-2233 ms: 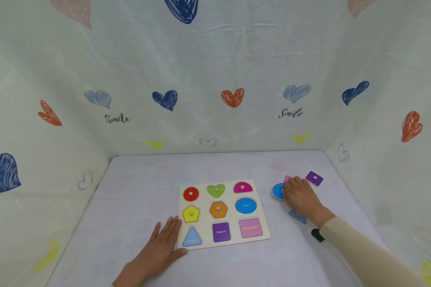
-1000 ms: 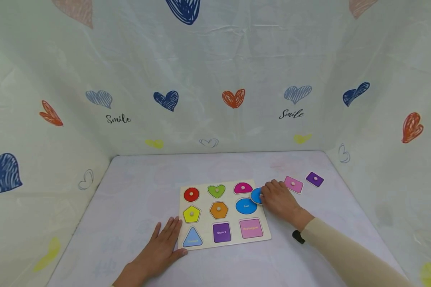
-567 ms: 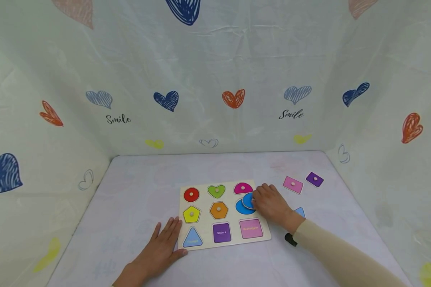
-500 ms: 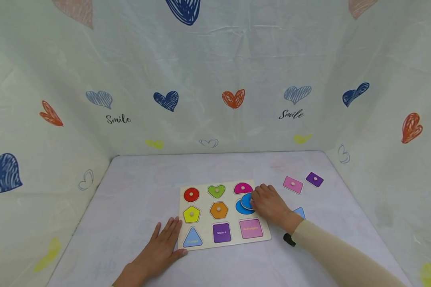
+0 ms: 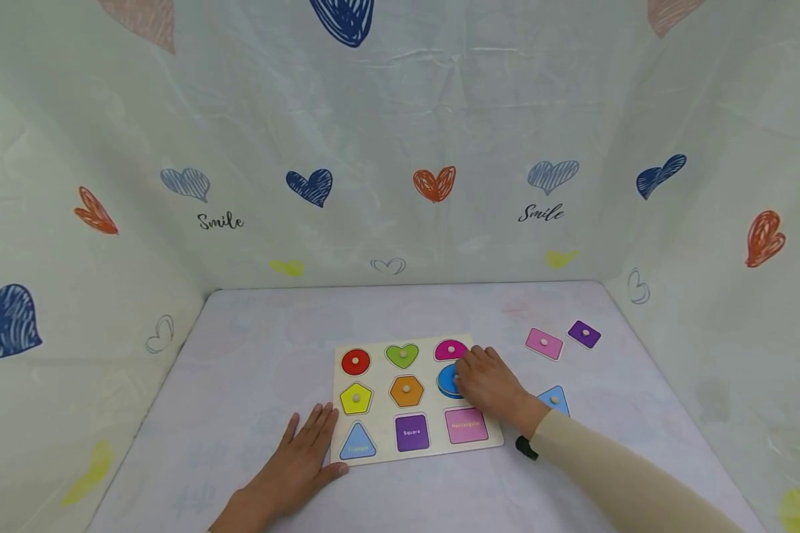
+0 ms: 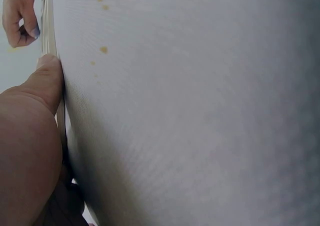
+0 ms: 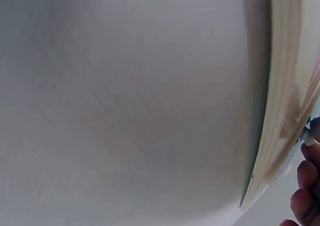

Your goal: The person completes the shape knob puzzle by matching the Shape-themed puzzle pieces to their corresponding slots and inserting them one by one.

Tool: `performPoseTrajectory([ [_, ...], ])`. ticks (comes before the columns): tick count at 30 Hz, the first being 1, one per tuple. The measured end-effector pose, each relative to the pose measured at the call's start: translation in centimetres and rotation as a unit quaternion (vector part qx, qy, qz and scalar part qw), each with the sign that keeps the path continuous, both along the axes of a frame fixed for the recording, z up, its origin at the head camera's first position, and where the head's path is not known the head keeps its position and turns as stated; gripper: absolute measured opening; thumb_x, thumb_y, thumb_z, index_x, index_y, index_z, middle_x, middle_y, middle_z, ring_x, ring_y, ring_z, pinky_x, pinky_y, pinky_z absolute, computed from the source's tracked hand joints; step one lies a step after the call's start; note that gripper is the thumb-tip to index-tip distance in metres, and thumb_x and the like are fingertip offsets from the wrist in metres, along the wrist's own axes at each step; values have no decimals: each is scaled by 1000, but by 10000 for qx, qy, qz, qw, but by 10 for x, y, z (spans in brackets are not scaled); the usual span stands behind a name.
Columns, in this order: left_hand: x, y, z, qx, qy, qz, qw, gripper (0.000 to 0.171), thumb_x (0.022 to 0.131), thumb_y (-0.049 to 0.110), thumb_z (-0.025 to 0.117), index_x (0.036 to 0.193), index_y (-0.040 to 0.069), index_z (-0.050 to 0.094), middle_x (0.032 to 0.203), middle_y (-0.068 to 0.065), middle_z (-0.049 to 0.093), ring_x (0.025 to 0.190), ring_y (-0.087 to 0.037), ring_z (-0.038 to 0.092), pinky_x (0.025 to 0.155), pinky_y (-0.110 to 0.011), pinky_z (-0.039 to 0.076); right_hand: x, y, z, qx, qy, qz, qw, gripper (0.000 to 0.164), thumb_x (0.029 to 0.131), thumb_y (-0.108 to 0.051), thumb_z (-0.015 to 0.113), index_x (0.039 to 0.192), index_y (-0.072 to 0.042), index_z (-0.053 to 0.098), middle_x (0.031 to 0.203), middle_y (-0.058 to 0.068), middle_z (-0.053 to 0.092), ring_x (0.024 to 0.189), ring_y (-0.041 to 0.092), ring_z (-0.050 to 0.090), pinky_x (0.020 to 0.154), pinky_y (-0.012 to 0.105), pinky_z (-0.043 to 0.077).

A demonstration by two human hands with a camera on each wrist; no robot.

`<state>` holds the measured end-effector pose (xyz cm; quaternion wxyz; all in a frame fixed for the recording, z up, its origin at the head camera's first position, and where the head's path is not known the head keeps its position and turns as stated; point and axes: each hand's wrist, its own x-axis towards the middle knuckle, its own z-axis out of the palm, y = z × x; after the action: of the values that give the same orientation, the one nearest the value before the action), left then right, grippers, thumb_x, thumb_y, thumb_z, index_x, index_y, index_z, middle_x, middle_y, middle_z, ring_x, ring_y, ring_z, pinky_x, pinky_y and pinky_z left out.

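A cream shape-puzzle board (image 5: 381, 416) lies on the table. My right hand (image 5: 493, 386) pinches a blue oval puzzle piece (image 5: 446, 378) over the board's blue oval space, which it largely covers. In the right wrist view, the curled fingers (image 7: 307, 175) hold the piece's small knob (image 7: 306, 135), and the piece sits tilted above the board's edge. Flat on the table, my left hand (image 5: 295, 465) has its straight fingers touching the board's left edge and its thumb at the lower left corner. The left wrist view shows that thumb (image 6: 46, 83) against the board's side.
Right of the board lie a pink rectangle piece (image 5: 537, 340), a purple piece (image 5: 583, 332) and a blue triangle piece (image 5: 555, 394), partly behind the right sleeve. Knobbed pieces, such as a red circle (image 5: 349, 362) and an orange hexagon (image 5: 398, 389), sit in the board.
My right hand has taken the blue oval piece from the right of the table leftward onto the board, over the oval space. The left hand has stayed in place.
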<state>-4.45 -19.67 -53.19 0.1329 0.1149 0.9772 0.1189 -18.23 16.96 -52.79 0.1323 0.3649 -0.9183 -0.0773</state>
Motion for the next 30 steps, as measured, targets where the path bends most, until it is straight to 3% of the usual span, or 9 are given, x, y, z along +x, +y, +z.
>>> performPoseTrajectory([
  [30,-1,-1,5,136,104,-116,9998,97,96,62,66,165,4,31,173,-13,30,162,-35,22,129,-65,14,3,-3,-1,243,195,-9,9995,26,100,-33,72,101,-8,65,92,5,62,91,22,54,80,36,46],
])
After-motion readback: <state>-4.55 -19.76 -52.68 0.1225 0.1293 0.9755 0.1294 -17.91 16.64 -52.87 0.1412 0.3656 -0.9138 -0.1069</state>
